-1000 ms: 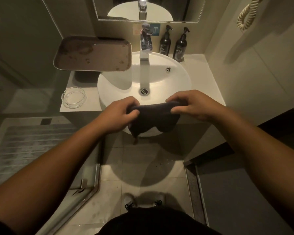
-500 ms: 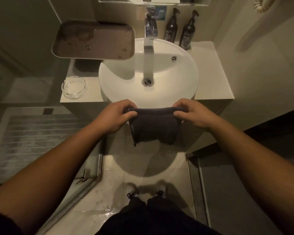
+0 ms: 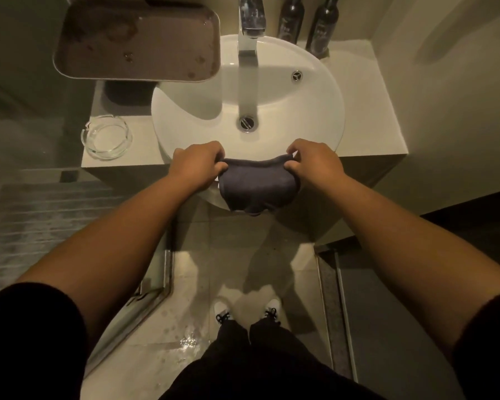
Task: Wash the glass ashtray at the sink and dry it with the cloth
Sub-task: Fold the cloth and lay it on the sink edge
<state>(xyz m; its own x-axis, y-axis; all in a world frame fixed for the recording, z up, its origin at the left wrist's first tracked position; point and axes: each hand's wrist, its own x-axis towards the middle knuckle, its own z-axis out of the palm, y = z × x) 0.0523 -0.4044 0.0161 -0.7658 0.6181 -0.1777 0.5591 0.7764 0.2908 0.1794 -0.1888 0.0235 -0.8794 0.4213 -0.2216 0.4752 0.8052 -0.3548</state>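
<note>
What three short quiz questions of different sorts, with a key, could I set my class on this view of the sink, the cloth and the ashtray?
1. True or false: the glass ashtray is in the basin.
2. Multiple choice: the dark cloth is held by
A. the left hand only
B. the right hand only
C. both hands
3. Fill in: on the counter behind the basin stand two dark ____.

Key
1. False: it sits on the counter left of the basin, apart from both hands.
2. C: each hand pinches one top corner, and the cloth hangs over the basin's front rim.
3. Bottles, right of the tap.
</note>
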